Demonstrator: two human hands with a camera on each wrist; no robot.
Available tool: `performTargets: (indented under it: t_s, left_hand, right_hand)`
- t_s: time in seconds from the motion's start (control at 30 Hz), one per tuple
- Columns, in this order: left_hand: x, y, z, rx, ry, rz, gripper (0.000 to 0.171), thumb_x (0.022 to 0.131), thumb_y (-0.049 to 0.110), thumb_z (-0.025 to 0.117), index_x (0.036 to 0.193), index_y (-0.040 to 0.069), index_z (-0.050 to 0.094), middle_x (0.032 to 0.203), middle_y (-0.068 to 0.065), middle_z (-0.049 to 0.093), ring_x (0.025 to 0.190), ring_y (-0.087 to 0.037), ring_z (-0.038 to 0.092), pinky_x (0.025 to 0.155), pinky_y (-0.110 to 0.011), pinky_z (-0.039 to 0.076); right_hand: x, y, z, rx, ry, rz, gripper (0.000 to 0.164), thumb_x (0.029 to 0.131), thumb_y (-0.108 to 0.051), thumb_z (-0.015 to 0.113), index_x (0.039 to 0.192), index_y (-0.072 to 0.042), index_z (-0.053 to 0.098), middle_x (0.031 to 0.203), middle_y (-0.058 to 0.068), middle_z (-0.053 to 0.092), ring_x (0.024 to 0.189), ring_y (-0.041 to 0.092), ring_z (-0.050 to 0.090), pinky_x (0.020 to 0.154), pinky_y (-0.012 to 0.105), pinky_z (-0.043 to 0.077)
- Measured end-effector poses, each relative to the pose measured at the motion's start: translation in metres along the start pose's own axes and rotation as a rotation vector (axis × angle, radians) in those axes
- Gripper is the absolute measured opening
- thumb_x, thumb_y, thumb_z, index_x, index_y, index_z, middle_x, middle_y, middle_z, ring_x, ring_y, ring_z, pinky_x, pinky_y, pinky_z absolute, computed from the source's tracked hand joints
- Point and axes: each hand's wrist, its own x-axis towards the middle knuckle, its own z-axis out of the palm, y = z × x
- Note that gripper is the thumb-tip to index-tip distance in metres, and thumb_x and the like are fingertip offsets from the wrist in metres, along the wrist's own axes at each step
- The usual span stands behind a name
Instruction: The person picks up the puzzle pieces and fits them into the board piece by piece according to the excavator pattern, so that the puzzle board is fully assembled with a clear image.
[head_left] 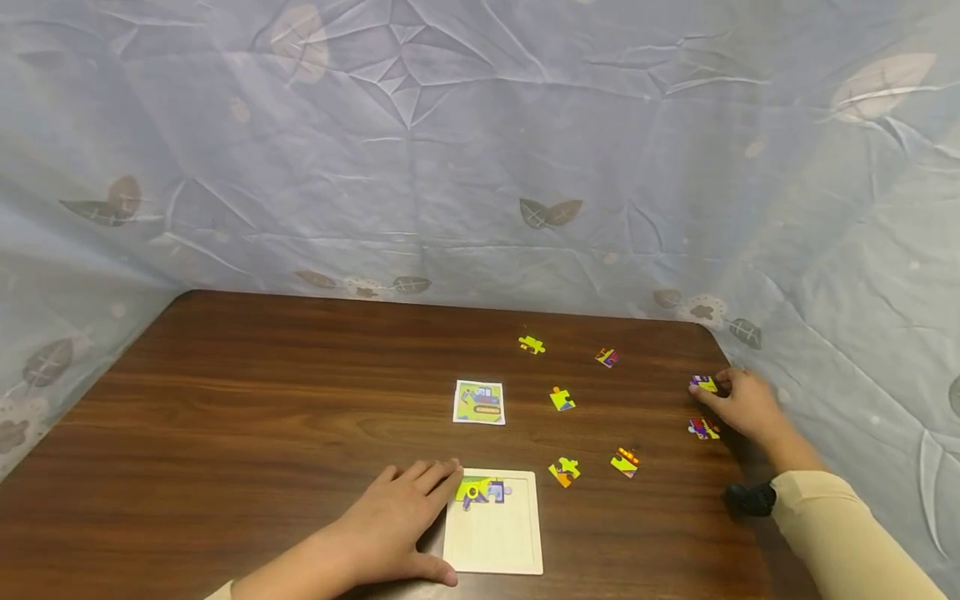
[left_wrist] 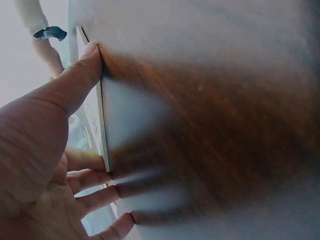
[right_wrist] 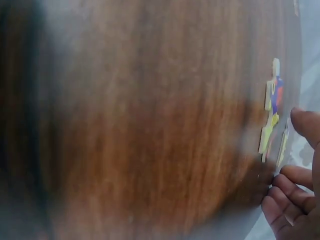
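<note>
My left hand (head_left: 393,525) rests at the left side of a pale wooden puzzle tray (head_left: 498,542), its fingers spread along the edge and the thumb by the near corner. Joined puzzle pieces (head_left: 480,490), green with purple, lie in the tray's upper left. At the far right of the table, my right hand (head_left: 752,408) pinches a purple and yellow-green puzzle piece (head_left: 703,383) between thumb and forefinger. Just nearer lies a red and purple piece (right_wrist: 276,95), lying flat beside the hand in the right wrist view.
Several loose pieces are scattered right of the tray, among them a green-orange one (head_left: 565,472) and a red-striped one (head_left: 625,462). A small picture card (head_left: 480,403) of a vehicle lies beyond the tray. Patterned cloth (head_left: 450,167) hangs around the brown table (head_left: 262,400).
</note>
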Motion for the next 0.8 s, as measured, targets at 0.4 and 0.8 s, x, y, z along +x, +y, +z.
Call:
performTargets:
  t_s: [0.4,0.8]
  left_hand:
    - [-0.001,0.0,0.0,0.012,0.015,-0.004,0.117,0.075,0.081,0.071,0.162,0.01,0.039,0.166,-0.008,0.044,0.146,-0.03,0.049,0.11,-0.063,0.046]
    - [-0.001,-0.001,-0.001,0.031,0.017,0.009,0.117,0.075,0.084,0.068,0.162,0.01,0.039,0.167,-0.008,0.044,0.147,-0.03,0.048,0.11,-0.061,0.046]
  right_hand:
    - [0.007,-0.001,0.009,0.009,0.097,-0.018,0.038,0.096,-0.024,0.073,0.102,0.013,0.068,0.096,0.032,0.069,0.092,0.048,0.065,0.082,0.059,0.05]
    - [0.007,-0.007,0.006,-0.003,0.082,0.013,0.032,0.095,-0.018,0.07,0.092,0.014,0.065,0.085,0.029,0.068,0.083,0.046,0.064,0.078,0.06,0.05]
